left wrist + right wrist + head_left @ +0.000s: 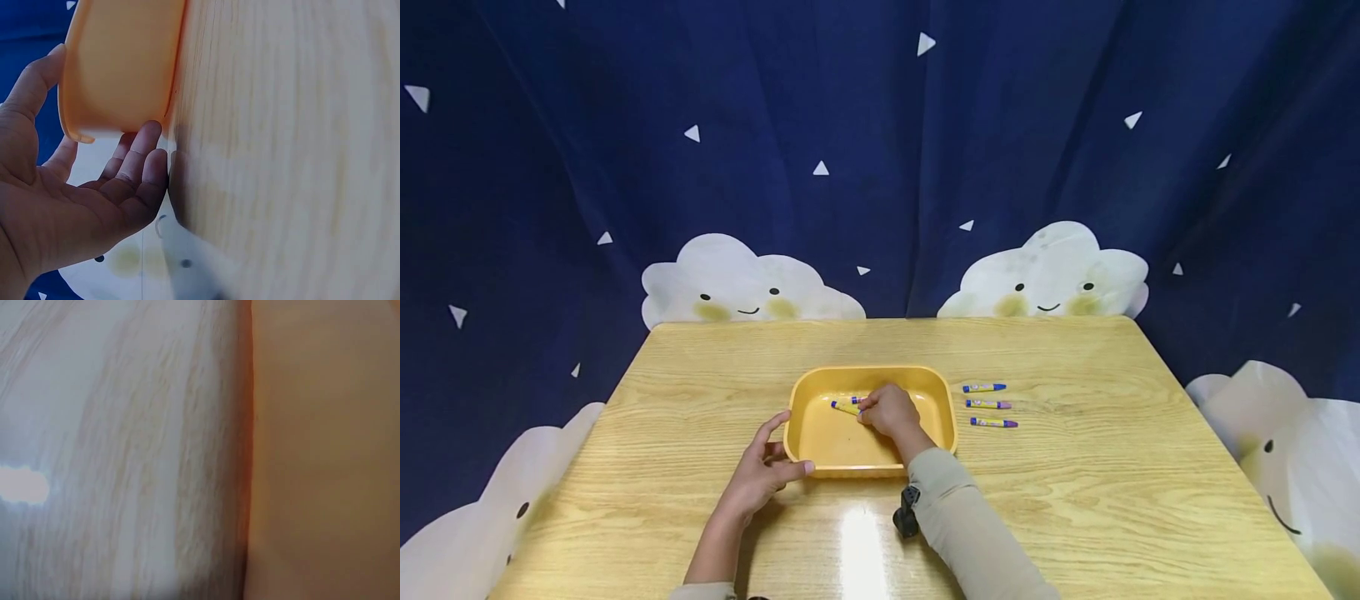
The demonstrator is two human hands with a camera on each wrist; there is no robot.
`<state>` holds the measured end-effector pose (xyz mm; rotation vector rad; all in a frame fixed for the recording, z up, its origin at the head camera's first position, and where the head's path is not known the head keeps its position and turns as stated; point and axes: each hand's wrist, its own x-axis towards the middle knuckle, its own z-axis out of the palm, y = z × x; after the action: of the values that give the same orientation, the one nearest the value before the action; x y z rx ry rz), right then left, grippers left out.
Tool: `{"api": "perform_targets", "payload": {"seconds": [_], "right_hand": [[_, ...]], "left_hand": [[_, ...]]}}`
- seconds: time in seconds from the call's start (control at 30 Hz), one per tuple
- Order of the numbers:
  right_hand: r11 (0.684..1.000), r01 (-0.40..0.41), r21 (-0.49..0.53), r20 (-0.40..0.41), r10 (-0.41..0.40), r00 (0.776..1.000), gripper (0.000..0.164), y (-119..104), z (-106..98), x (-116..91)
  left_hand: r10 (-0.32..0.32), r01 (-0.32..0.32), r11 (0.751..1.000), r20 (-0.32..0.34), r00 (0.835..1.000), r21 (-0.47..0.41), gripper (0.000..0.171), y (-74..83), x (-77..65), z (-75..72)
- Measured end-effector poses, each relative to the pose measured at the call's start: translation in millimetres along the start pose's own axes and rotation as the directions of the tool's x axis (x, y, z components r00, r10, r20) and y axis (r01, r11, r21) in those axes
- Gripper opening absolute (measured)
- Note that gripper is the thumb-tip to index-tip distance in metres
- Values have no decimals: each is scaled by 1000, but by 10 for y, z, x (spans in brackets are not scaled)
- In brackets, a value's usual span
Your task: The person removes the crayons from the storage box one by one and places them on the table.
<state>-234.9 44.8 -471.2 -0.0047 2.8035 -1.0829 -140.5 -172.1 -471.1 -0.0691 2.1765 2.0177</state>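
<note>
A shallow yellow plastic tray (842, 454) stands on the wooden table. My left hand (757, 477) holds its near left corner, thumb on the front rim and index finger on the left rim. The left wrist view shows this hand's other fingers loosely bent by the tray's outer wall (125, 69). Inside the tray, my right hand (891, 410) pinches the right end of a yellow crayon (846, 408) with a blue end. Just behind it lies another crayon (856, 400), partly covered by the fingers. The right wrist view shows only table and tray wall (325, 456), no hand.
Right of the tray lie a blue crayon (984, 387), a pinkish crayon (988, 404) and a purple crayon (993, 422), roughly in a column. A dark blue curtain (880, 125) with white clouds hangs behind the table (1112, 500). A black device (907, 512) sits at the right wrist.
</note>
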Motion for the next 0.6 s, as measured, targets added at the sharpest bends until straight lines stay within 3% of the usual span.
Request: {"api": "perform_targets", "payload": {"seconds": [0.1,0.2,0.37,0.6], "right_hand": [[999,41,3,5,-41,999,5,5,-16,3],[990,141,31,25,-142,990,3,26,-34,-5],[940,327,95,91,-335,938,3,28,-100,-24],[905,393,161,120,-413,903,6,4,-151,-45]], "left_hand": [[2,-2,1000,9,1000,1,84,3,5,-2],[-2,2,1000,9,1000,3,84,4,0,-5],[1,-1,1000,1,1000,5,83,12,11,-3],[5,-5,1000,6,1000,-20,85,5,10,12]]}}
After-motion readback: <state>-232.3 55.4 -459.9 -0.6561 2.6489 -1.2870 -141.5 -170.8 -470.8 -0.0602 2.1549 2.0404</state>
